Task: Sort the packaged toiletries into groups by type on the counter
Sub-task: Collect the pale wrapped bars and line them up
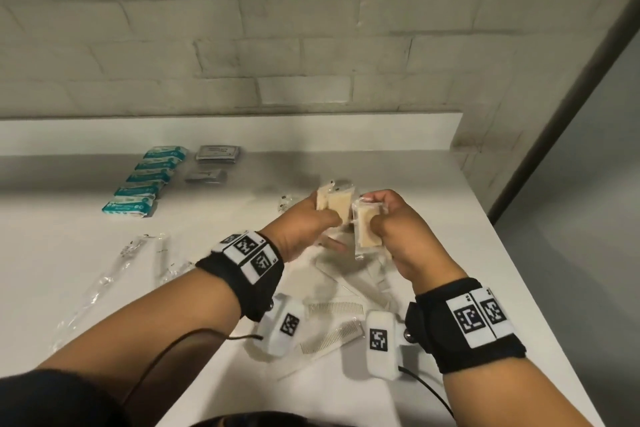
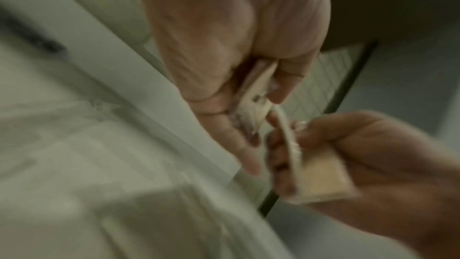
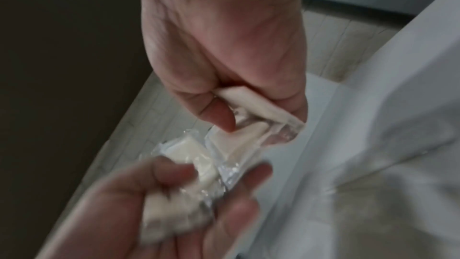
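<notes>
Toiletries lie part-sorted on the white worktop (image 1: 398, 184): a neat row of teal packets (image 1: 145, 180) runs along the far left, with two piles of grey sachets (image 1: 218, 153) just beside it, each kind kept apart so the groups read at a glance. Nearer the person, clear-wrapped combs (image 1: 334, 308) and long clear-wrapped items (image 1: 131, 253) lie in a loose heap, not yet dealt with.

Both hands are raised over the middle of the worktop. The left hand (image 1: 304, 229) has its grip pinched on a couple of cream soap bars in clear wrap (image 1: 334, 206), fingers behind and thumb in front. The right hand (image 1: 391, 222) pinches one more wrapped soap bar (image 1: 365, 224) upright, its edge close against the left hand's bundle. It looks as if the soaps are being gathered into one stack so they can go down together as a group, likely in the bare space beside the sachets. The slippery film could let a bar slide from so light a pinch.
</notes>
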The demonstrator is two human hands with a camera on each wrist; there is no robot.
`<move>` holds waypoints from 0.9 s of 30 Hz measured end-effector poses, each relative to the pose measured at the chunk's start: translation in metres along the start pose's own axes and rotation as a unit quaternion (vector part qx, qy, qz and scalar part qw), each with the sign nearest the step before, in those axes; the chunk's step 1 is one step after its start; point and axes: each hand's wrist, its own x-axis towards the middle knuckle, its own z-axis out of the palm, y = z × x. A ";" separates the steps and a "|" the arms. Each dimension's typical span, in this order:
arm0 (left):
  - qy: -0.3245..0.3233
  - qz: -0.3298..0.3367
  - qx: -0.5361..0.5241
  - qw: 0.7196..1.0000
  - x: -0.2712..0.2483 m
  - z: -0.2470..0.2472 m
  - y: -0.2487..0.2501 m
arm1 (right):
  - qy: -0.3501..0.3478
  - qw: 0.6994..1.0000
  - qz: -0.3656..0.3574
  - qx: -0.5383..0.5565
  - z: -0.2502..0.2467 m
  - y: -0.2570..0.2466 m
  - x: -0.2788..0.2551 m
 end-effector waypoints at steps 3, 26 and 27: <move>-0.027 0.007 -0.131 0.991 -0.024 0.003 0.002 | -0.007 0.999 -0.034 0.020 0.018 -0.010 -0.004; 0.141 0.068 -0.173 0.973 -0.161 -0.088 -0.020 | -0.008 0.991 -0.070 0.115 0.148 -0.009 -0.063; 0.132 0.072 -0.154 0.977 -0.164 -0.090 -0.022 | -0.006 0.991 -0.071 0.117 0.152 -0.010 -0.066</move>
